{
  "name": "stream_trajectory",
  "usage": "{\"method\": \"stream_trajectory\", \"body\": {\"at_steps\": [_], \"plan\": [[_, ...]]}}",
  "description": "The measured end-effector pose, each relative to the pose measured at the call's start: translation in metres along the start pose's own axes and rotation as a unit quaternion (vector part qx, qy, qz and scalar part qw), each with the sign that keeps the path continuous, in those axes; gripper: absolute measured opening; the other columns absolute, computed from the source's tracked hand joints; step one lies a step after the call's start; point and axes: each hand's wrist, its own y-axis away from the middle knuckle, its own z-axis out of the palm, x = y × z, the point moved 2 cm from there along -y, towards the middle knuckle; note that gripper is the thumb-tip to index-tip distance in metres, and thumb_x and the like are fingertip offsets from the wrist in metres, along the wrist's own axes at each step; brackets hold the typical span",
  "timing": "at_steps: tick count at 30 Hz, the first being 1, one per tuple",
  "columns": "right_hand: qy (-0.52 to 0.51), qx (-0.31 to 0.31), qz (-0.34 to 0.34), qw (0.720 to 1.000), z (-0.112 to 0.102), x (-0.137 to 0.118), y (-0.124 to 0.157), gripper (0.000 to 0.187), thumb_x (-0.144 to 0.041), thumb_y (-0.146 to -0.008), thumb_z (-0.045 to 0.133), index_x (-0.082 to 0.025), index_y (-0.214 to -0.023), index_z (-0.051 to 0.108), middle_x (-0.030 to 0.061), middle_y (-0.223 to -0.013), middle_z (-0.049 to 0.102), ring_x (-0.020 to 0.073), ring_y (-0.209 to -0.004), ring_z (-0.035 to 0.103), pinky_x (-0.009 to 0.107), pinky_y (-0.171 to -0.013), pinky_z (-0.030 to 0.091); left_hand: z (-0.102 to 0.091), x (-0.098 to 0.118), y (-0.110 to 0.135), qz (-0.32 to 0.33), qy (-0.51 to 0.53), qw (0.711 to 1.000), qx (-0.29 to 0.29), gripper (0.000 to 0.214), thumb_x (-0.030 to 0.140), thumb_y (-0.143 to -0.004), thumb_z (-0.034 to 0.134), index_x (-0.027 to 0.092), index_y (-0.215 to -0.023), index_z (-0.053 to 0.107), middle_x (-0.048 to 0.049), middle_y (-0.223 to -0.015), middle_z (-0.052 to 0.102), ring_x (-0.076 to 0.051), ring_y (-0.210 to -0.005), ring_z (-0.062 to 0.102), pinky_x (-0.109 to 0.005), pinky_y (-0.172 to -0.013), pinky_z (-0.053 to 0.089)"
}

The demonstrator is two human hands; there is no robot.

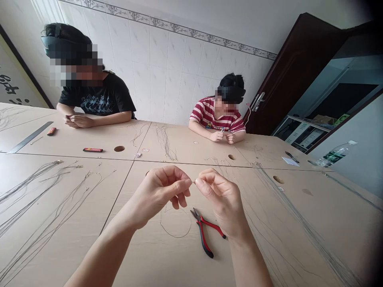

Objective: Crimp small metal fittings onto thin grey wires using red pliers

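Red-handled pliers [204, 234] lay on the desk [143, 255] as the left hand [163, 189] and right hand [221, 201], each grip narrow, pinched a tiny, mostly hidden piece [194, 182] above a thin cord loop [176, 236], seemingly a delicate two-handed step whose next move called for steadiness.

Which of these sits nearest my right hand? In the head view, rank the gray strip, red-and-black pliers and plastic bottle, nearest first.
From the right hand:
1. Red-and-black pliers, just below
2. Plastic bottle, far right
3. Gray strip, far left
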Motion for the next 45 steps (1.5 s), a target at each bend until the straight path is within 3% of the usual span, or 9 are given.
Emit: {"method": "stream_trajectory", "body": {"at_steps": [3,7,10,15,19,24,29,42,45], "plan": [[0.024,0.007,-0.013,1.0,0.0005,-0.0004,0.0009,0.018,-0.031,-0.093,0.059,-0.022,-0.078,0.06,-0.0009,-0.083,0.058,0.0147,-0.083,0.056,0.03,-0.079,0.044,0.0003,-0.0002,-0.001,-0.004,0.001,1.0,0.006,0.024,0.035,-0.087,0.066,0.014,-0.076,0.062,0.0015,-0.067,0.063,-0.008,-0.055,0.06,-0.018,-0.052,0.047],[0.11,0.056,-0.108,0.986,-0.0013,-0.0033,0.0018,0.003,-0.026,-0.092,0.061,-0.025,-0.092,0.063,0.0012,-0.095,0.061,0.0172,-0.095,0.058,0.033,-0.086,0.047,-0.0019,0.0006,-0.0009,-0.011,0.003,1.0,0.019,0.026,0.036,-0.087,0.065,0.015,-0.073,0.059,0.0028,-0.063,0.061,-0.008,-0.053,0.059,-0.019,-0.052,0.046],[0.181,0.054,-0.163,0.968,-0.0008,-0.0056,0.0026,0.013,-0.022,-0.091,0.062,-0.027,-0.102,0.064,0.0025,-0.101,0.062,0.019,-0.1,0.059,0.036,-0.087,0.048,-0.0028,0.0014,0.0001,-0.011,0.006,1.0,0.019,0.024,0.034,-0.088,0.063,0.015,-0.073,0.059,0.0034,-0.06,0.059,-0.007,-0.051,0.056,-0.019,-0.051,0.044],[0.213,0.044,-0.192,0.957,0.0013,-0.0076,0.0024,0.006,-0.019,-0.091,0.062,-0.025,-0.09,0.064,0.0005,-0.089,0.062,0.0172,-0.089,0.059,0.035,-0.081,0.047,-0.0011,0.0015,0.0009,-0.018,0.002,1.0,0.01,0.025,0.034,-0.088,0.062,0.015,-0.072,0.059,0.0034,-0.057,0.058,-0.008,-0.051,0.054,-0.02,-0.052,0.043],[0.202,0.036,-0.191,0.96,0.0021,-0.0076,0.002,0.009,-0.019,-0.092,0.061,-0.024,-0.084,0.061,-0.0007,-0.083,0.061,0.0165,-0.084,0.058,0.034,-0.078,0.046,0.0003,0.0022,0.0004,-0.017,-0.012,1.0,0.017,0.026,0.033,-0.088,0.06,0.016,-0.069,0.058,0.0027,-0.057,0.057,-0.009,-0.05,0.053,-0.022,-0.052,0.043],[0.153,0.033,-0.153,0.976,0.0017,-0.0066,0.0028,0.013,-0.019,-0.092,0.061,-0.024,-0.08,0.058,-0.0022,-0.081,0.058,0.0142,-0.083,0.056,0.03,-0.076,0.043,-0.0013,0.0012,0.0006,-0.034,-0.043,0.998,0.042,0.032,0.034,-0.089,0.056,0.016,-0.062,0.054,0.0034,-0.053,0.049,-0.007,-0.045,0.042,-0.022,-0.046,0.029],[0.113,0.034,-0.119,0.986,0.0002,-0.0064,0.0042,0.014,-0.02,-0.092,0.06,-0.023,-0.079,0.058,-0.0022,-0.081,0.057,0.0137,-0.082,0.054,0.029,-0.077,0.042,-0.0034,-0.003,0.0012,-0.026,-0.049,0.998,0.026,0.031,0.037,-0.09,0.057,0.017,-0.066,0.055,0.0047,-0.052,0.045,-0.006,-0.044,0.031,-0.023,-0.046,0.023],[0.093,0.018,-0.099,0.991,0.0001,-0.0048,0.0034,0.014,-0.024,-0.093,0.06,-0.024,-0.08,0.059,-0.0018,-0.083,0.057,0.0141,-0.084,0.054,0.029,-0.078,0.041,-0.0037,-0.0028,0.0009,-0.018,-0.066,0.997,0.043,0.035,0.043,-0.09,0.059,0.018,-0.067,0.055,0.0047,-0.053,0.047,-0.006,-0.046,0.035,-0.022,-0.046,0.026],[0.091,0.017,-0.099,0.991,0.0001,-0.0052,0.004,0.014,-0.024,-0.093,0.06,-0.024,-0.08,0.06,-0.0019,-0.083,0.057,0.014,-0.084,0.054,0.029,-0.078,0.041,-0.0024,-0.0019,0.0012,-0.007,-0.071,0.997,0.043,0.028,0.037,-0.091,0.058,0.017,-0.071,0.06,0.0029,-0.063,0.055,-0.006,-0.048,0.043,-0.021,-0.045,0.029]]}}
